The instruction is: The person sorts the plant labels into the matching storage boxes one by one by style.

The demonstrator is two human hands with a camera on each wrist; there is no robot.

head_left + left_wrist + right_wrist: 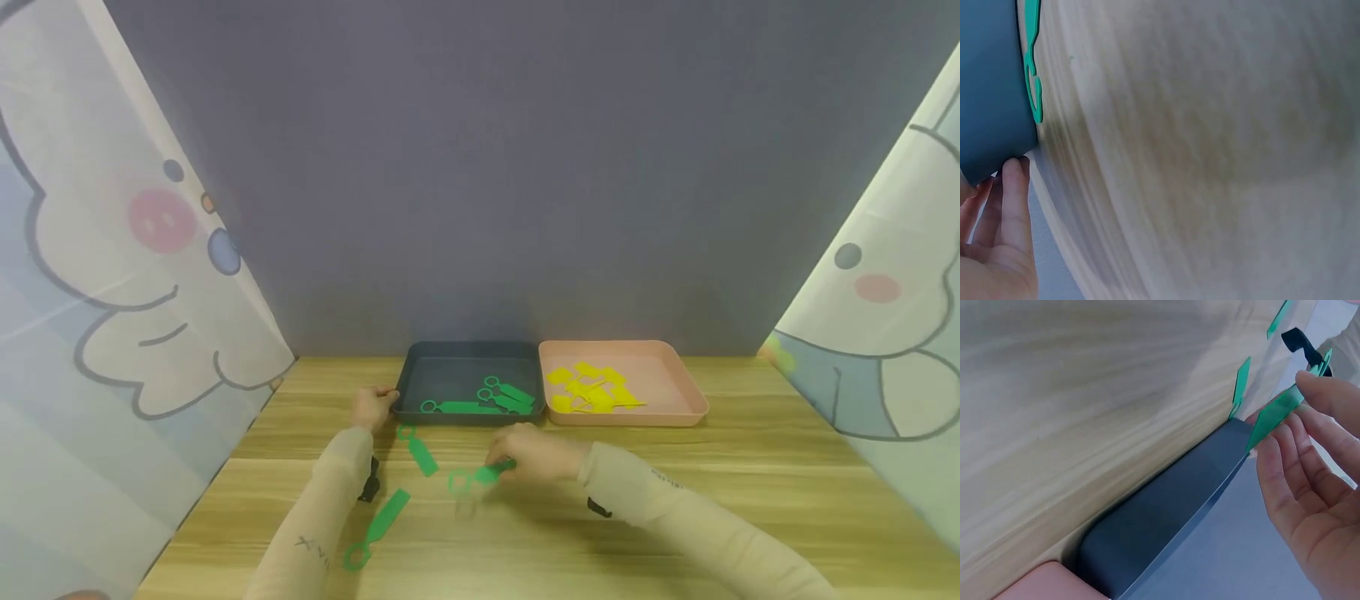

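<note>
My right hand [536,452] pinches a flat green tag with a ring at one end [1279,409] between thumb and fingers, above the wooden table in front of the dark tray. In the right wrist view the tag's wide end overlaps the tray's near corner. My left hand [371,407] holds the left edge of the dark tray [472,350], fingertips [1015,172] against its outer wall. Several like green tags [517,393] lie inside that tray. Two more lie on the table: one close to the tray [422,457], another nearer me [386,514].
A pink tray [667,375] stands right beside the dark one, with several yellow flat pieces [600,392] with thin stems in its left part. A grey panel [487,183] rises behind the trays. Printed cartoon cloths hang at both sides of the table [750,500].
</note>
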